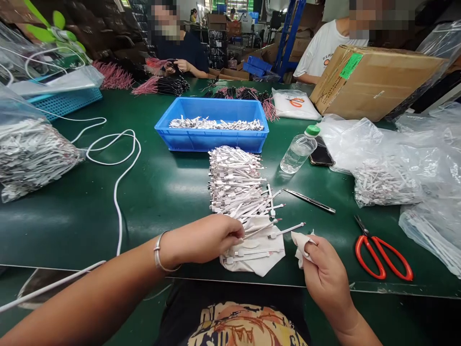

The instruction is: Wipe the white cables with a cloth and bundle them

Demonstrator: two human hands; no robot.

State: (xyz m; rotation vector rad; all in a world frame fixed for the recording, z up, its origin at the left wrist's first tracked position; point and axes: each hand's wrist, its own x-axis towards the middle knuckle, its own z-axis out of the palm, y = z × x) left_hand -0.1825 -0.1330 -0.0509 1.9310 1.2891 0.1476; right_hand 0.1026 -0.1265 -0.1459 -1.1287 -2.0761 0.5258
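Note:
My left hand (212,238) is closed in a pinch on a short white cable (260,229), whose thin end points to the right. Under it lies a white cloth (264,266) with a few more cables on it. Beyond the cloth, a thick pile of short white cables (236,178) reaches back to the blue bin. Bunched between the thumb and fingers of my right hand (324,266) is a white rag (301,242), held just above the table's front edge. One loose cable (286,230) sits between my hands.
A blue bin (212,141) holds more cables. To the right are a water bottle (298,153), a phone (321,153), tweezers (309,201), red-handled scissors (383,254) and bagged cables (387,185). A white cord (117,192) crosses the left side. Two people sit opposite.

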